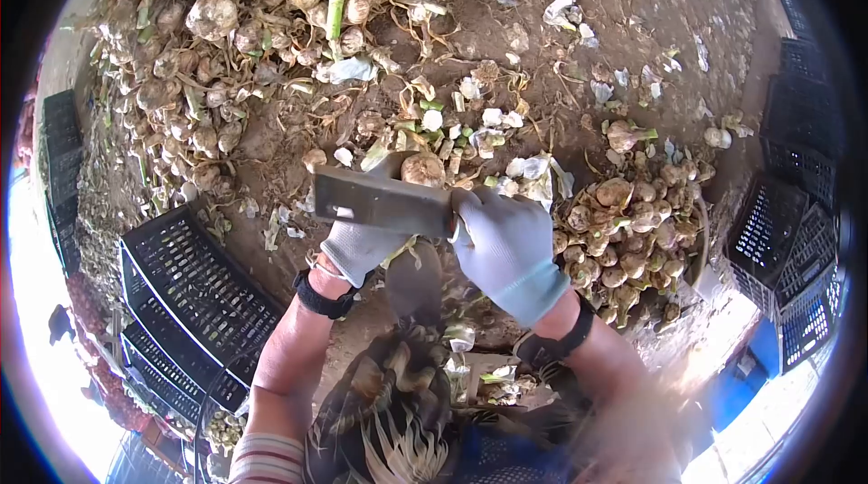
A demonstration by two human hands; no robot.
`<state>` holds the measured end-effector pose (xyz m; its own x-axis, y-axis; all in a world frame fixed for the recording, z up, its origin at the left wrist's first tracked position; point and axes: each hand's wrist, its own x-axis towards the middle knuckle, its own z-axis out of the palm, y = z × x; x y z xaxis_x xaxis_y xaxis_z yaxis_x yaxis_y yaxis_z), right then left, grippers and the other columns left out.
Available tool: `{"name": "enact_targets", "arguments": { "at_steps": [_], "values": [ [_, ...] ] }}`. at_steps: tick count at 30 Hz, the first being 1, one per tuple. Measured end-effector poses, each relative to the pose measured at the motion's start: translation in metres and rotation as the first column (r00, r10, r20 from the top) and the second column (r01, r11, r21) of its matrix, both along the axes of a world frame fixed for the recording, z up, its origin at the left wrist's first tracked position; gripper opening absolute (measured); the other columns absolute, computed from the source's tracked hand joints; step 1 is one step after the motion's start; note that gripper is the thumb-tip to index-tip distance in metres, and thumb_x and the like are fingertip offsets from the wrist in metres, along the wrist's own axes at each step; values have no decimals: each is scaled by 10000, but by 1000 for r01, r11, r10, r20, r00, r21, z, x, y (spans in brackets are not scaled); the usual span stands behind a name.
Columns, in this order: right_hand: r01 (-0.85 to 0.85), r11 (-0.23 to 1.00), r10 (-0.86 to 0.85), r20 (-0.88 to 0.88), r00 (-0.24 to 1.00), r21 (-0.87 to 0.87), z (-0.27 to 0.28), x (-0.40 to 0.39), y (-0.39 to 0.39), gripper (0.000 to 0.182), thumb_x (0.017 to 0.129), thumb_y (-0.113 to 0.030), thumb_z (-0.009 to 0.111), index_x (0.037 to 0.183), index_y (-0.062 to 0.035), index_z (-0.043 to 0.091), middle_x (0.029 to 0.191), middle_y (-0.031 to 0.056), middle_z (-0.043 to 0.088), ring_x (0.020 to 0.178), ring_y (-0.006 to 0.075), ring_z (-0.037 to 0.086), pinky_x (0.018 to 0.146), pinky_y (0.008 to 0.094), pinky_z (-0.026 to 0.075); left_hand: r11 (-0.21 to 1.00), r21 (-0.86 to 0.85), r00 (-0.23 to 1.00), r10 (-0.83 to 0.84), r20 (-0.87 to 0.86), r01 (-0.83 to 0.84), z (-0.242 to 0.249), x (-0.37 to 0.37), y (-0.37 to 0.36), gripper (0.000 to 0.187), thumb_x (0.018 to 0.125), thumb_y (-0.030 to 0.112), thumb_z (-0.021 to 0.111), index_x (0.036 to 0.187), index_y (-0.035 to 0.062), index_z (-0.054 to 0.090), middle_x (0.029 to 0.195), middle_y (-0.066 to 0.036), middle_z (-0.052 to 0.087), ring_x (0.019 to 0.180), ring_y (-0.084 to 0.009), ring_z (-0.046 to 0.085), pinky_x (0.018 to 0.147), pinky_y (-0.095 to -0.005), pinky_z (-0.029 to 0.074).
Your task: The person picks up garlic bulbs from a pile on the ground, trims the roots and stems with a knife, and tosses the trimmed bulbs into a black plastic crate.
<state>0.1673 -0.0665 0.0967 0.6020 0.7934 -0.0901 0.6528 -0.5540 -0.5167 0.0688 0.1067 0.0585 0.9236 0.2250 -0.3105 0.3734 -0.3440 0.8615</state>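
My right hand [508, 253], in a pale glove, is closed around the handle of a cleaver [384, 201]. Its wide metal blade points left, across and above my left hand [360, 247], which is gloved too. The blade hides the left fingers, so I cannot see what they hold, if anything. Just beyond the blade's far edge shows a garlic bulb [422, 169]; whether a hand touches it is hidden. Cut stem pieces [432, 120] and papery skins lie on the ground past it. To the right of my right hand is a heap of trimmed garlic bulbs [633, 226].
A large pile of garlic with stems [212, 23] spreads over the far left ground. Stacked black plastic crates [194, 290] stand at the left, and more crates [768, 222] at the right. A blue container [746, 385] is at the lower right.
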Motion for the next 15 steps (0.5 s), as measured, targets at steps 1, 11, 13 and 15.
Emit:
{"name": "enact_targets", "arguments": {
  "at_steps": [1, 11, 13, 15],
  "values": [
    [-11, 999, 11, -1, 1000, -36, -6, 0, -2, 150, 796, -168, 665, 941, -128, 660, 737, 60, 616, 634, 267, 651, 589, 389, 484, 1000, 13, 991, -13, -131, 15, 2, 0, -2, 442, 815, 105, 755, 1189, 29, 532, 945, -67, 673, 851, -166, 655, 749, -302, 536],
    [179, 786, -364, -210, 907, -591, -80, 32, -48, 239, 925, -263, 584, 991, -85, 727, 806, 172, 725, 761, 353, 716, 653, 446, 564, 983, -170, 997, 72, 27, -67, 43, -18, -12, 502, 745, 122, 834, 1197, 23, 639, 986, -53, 686, 916, -125, 657, 821, -295, 533],
    [293, 907, -388, -332, 860, -302, -80, 13, -60, 258, 869, -275, 679, 1046, -93, 724, 793, 145, 723, 736, 316, 717, 657, 411, 563, 975, -212, 997, 73, 29, -65, 37, -16, -15, 494, 744, 117, 827, 1192, 25, 640, 1022, -60, 661, 917, -135, 643, 815, -294, 528],
    [315, 944, -322, -482, 815, -98, -82, 9, -53, 280, 836, -274, 710, 1060, -107, 714, 766, 133, 711, 714, 311, 705, 653, 394, 558, 972, -231, 997, -8, 81, 26, 33, -11, -14, 503, 732, 102, 821, 1195, 38, 633, 1090, -81, 587, 923, -161, 602, 793, -301, 510]
  ]
}}
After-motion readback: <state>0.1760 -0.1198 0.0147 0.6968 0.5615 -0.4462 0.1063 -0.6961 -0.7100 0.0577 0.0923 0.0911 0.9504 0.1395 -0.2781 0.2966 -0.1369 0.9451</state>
